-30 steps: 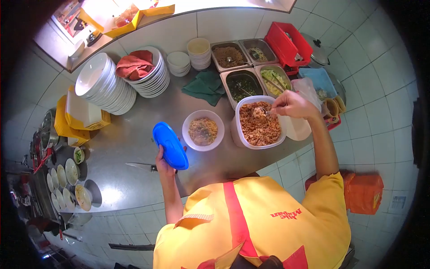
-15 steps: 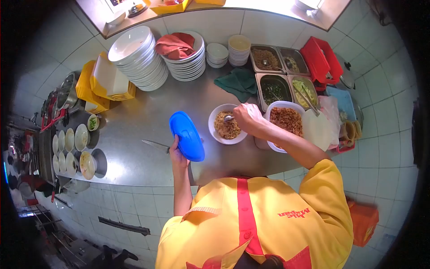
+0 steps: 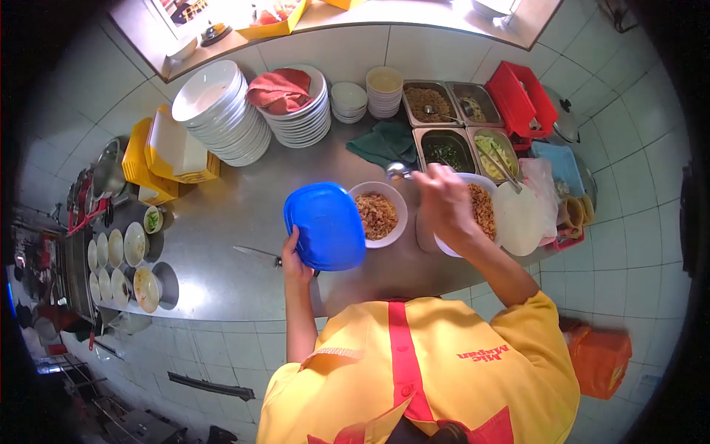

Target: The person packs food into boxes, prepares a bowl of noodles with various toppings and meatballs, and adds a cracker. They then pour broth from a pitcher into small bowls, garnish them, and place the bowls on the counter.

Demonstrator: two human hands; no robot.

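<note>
My left hand (image 3: 296, 263) grips a blue plastic lid (image 3: 325, 226) by its left edge, tilted above the counter. The lid is beside a white bowl (image 3: 402, 215) holding a brown crumbly food (image 3: 376, 217). Closed around the handle of a metal spoon (image 3: 399, 171), my right hand (image 3: 447, 201) is raised between that bowl and a white tub (image 3: 450, 249). The spoon's rounded end points left, past the bowl's upper right rim; its contents cannot be made out. Reddish-brown food (image 3: 484, 213) fills the tub, partly hidden by my right hand and forearm.
Steel pans (image 3: 441, 150) of food stand behind the tub, near a green cloth (image 3: 382, 143). Stacked white plates (image 3: 240, 133) and yellow trays (image 3: 188, 164) line the back left. A knife (image 3: 256, 252) lies left of my left hand. Several small bowls (image 3: 134, 245) sit far left.
My right hand has lifted the spoon out of the bowl and moved right, toward the tub. The blue lid has turned flatter and shifted right, closer to the bowl.
</note>
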